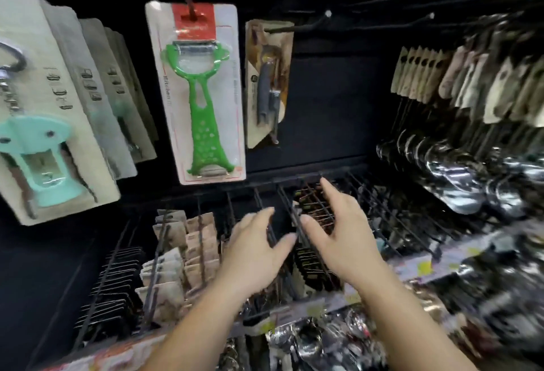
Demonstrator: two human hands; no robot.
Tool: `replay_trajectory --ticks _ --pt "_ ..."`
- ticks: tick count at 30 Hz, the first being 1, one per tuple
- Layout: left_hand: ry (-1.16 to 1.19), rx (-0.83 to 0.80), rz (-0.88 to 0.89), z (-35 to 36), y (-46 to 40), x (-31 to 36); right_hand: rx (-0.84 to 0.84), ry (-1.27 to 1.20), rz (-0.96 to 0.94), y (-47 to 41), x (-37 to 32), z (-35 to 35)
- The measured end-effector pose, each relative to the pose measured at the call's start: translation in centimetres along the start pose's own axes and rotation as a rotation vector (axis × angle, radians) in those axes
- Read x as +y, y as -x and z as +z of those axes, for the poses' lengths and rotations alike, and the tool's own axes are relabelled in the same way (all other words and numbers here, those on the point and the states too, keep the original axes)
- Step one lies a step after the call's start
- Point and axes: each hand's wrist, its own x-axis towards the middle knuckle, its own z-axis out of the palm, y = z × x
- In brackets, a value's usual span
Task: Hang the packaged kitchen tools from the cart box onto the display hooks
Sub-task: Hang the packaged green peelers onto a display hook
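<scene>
Both the left hand (253,248) and right hand (338,232) are reaching with fingers spread, holding nothing, over dark carded packs (316,208) hanging on hooks (290,214) at centre frame (cart box unseen). Such packs are probably light and stiff; pinch the card's top.

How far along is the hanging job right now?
Done: a green peeler pack hangs on its hook, with other packs beside it. In hand: nothing; the left hand and right hand reach open toward the lower hooks. Left: unclear, the cart box isn't in view.
</scene>
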Motion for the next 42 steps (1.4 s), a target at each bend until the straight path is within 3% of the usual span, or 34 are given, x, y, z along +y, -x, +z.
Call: replay_trajectory --ticks 6,13,18,23,42 --pt "0.002 -0.094 0.186 6.3 -1.7 7.1 -0.026 0.104 0.214 9.2 6.6 -4.4" --pt "0.023 -0.221 0.394 17.0 1.1 17.2 0.139 0.247 0.418 13.9 15.0 -14.8" --pt "0.015 -0.343 0.533 23.7 5.5 22.3 0.306 0.341 0.474 14.8 20.3 -23.0" --pt "0.040 -0.458 0.659 28.7 7.8 26.9 0.365 0.338 0.550 16.6 24.7 -29.7" --pt "-0.005 -0.753 0.819 53.6 -0.7 46.2 0.497 0.364 1.153 25.9 41.0 -36.8"
